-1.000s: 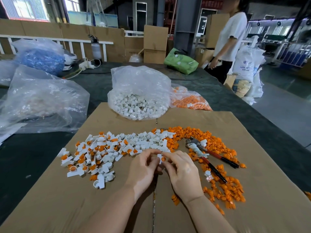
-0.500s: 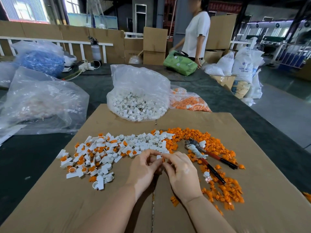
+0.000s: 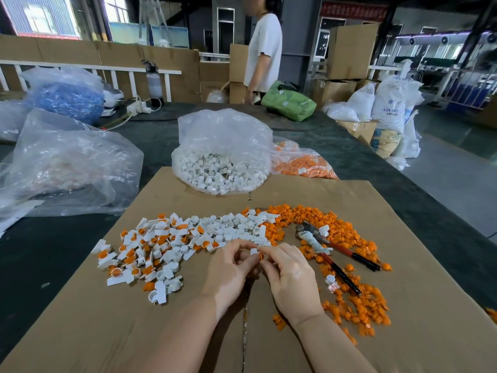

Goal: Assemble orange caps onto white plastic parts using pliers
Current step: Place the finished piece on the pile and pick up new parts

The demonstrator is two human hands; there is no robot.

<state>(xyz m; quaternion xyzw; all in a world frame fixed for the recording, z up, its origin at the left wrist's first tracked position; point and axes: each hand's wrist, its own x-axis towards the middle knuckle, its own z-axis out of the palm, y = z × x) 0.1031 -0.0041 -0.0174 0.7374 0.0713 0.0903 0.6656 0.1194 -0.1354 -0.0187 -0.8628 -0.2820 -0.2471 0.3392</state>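
Note:
My left hand (image 3: 228, 270) pinches a small white plastic part (image 3: 253, 251) over the cardboard sheet (image 3: 403, 345). My right hand (image 3: 291, 275) meets it from the right, its fingertips pinching an orange cap (image 3: 260, 256) against that part. A heap of white parts (image 3: 228, 228), some with orange caps fitted, lies to the left and behind. Loose orange caps (image 3: 336, 227) curve round to the right. The pliers (image 3: 330, 249), with red and black handles, lie untouched among the caps.
A clear bag of white parts (image 3: 220, 168) and a bag of orange caps (image 3: 304, 164) stand behind the cardboard. Large plastic bags (image 3: 67, 162) lie at the left. A person in a white shirt (image 3: 265, 49) stands beyond the table by a green bag (image 3: 289, 100).
My two hands stay together on the part and cap, fingers shifting slightly. The person in the background has walked from right to left behind the table.

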